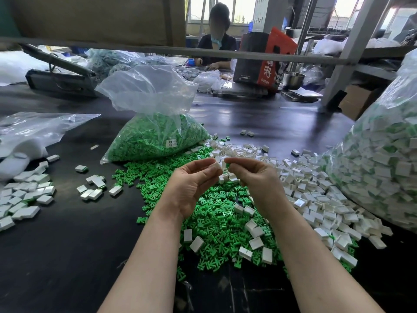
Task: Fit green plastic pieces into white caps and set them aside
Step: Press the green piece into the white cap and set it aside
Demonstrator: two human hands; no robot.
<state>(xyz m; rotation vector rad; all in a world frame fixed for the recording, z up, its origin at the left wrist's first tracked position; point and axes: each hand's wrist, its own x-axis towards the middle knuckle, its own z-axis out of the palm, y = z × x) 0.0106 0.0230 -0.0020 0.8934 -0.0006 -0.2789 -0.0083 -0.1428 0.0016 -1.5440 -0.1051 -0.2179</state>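
Observation:
My left hand (191, 184) pinches a small white cap (217, 166) between thumb and fingertips, raised above the table. My right hand (252, 175) pinches a green plastic piece (227, 165) just to the right of the cap, a small gap between them. Below both hands lies a heap of loose green pieces (209, 213). Loose white caps (311, 195) spread out to the right of it. Fitted caps (27, 199) lie in a group at the left.
An open clear bag of green pieces (155, 136) stands behind the heap. A big bag of white caps (388, 159) fills the right side. Crumpled plastic (33, 127) lies at the left. Across the dark table (67, 245) a person sits working beside a red-and-black bag (261, 62).

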